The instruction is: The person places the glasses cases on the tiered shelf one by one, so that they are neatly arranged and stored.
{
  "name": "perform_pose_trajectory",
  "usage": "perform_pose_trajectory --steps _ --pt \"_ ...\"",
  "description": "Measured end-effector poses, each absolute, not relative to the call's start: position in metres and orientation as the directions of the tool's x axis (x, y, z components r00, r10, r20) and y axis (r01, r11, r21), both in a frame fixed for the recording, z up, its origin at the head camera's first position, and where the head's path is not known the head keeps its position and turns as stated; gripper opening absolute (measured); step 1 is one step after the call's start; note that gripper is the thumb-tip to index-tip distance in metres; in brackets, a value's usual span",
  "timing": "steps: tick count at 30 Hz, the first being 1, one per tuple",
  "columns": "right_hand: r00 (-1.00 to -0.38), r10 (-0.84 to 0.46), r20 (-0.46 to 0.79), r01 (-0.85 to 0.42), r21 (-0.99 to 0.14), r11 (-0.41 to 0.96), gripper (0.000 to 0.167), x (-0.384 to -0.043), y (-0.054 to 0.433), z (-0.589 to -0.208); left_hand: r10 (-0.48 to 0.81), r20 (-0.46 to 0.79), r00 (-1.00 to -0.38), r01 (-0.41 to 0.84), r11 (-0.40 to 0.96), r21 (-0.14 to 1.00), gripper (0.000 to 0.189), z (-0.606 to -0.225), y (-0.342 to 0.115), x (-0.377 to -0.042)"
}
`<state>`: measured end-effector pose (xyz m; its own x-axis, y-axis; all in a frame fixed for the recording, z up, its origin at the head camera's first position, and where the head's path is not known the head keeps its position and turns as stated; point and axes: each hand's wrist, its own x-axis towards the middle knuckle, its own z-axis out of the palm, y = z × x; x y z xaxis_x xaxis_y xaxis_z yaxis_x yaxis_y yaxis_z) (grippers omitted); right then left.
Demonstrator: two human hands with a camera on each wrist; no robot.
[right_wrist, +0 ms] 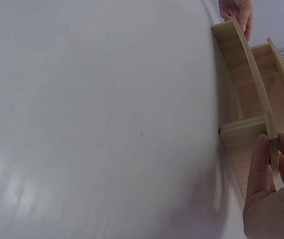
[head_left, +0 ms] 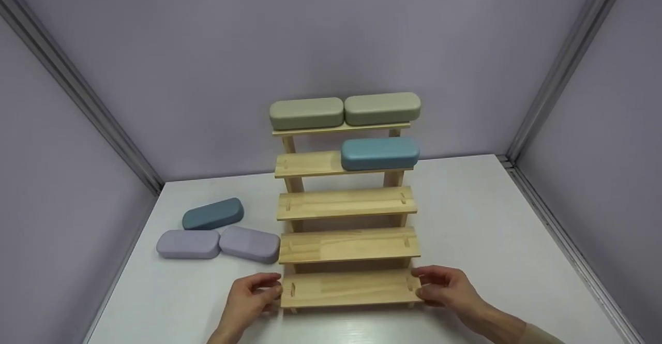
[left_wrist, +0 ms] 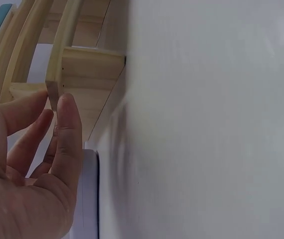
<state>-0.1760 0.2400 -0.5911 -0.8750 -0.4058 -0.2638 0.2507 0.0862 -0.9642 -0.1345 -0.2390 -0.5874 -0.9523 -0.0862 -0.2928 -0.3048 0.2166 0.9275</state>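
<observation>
A five-tier wooden stand point(head_left: 351, 287) rises mid-table, seen from the head camera, as a person's two hands pinch opposite ends of its lowest board. The left hand point(head_left: 247, 302), between seven and eight o'clock from the stand's middle, and the right hand point(head_left: 450, 292), at four o'clock, each hold a board end between thumb and fingers, the tips parted by little more than the wood. At twelve o'clock, two pale green cases, left point(head_left: 307, 114) and right point(head_left: 382, 108), sit end to end on the top tier; at one o'clock, a blue case point(head_left: 380, 153) occupies the right half of the tier below. On the white table point(head_left: 517, 240), a dark teal case point(head_left: 213, 213) lies tilted at nine o'clock, just beyond two lilac cases point(head_left: 189, 244) toward half past eight, the nearer one close beside the stand. A pale sleeve point(head_left: 538, 333) shows at five o'clock; a grey-violet wall point(head_left: 258, 39) stands behind.
</observation>
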Motion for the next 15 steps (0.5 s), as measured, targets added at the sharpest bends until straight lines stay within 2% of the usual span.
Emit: perform_pose_trajectory --steps 5,11,15 --pt "-0.874 -0.398 -0.281 0.263 -0.96 0.1 0.053 -0.177 0.24 -0.592 -0.177 -0.275 -0.945 -0.317 0.285 0.905 0.032 -0.58 -0.248 -0.141" --pt "-0.872 -0.404 -0.275 0.258 -0.961 0.096 0.054 -0.176 0.24 -0.592 -0.231 -0.158 -0.96 -0.236 0.366 0.9 0.031 -0.569 -0.265 -0.151" --pt "-0.874 -0.4 -0.276 0.261 -0.961 0.091 0.056 -0.176 0.24 -0.592 -0.222 -0.089 -0.971 -0.182 0.448 0.875 0.032 -0.559 -0.283 -0.161"
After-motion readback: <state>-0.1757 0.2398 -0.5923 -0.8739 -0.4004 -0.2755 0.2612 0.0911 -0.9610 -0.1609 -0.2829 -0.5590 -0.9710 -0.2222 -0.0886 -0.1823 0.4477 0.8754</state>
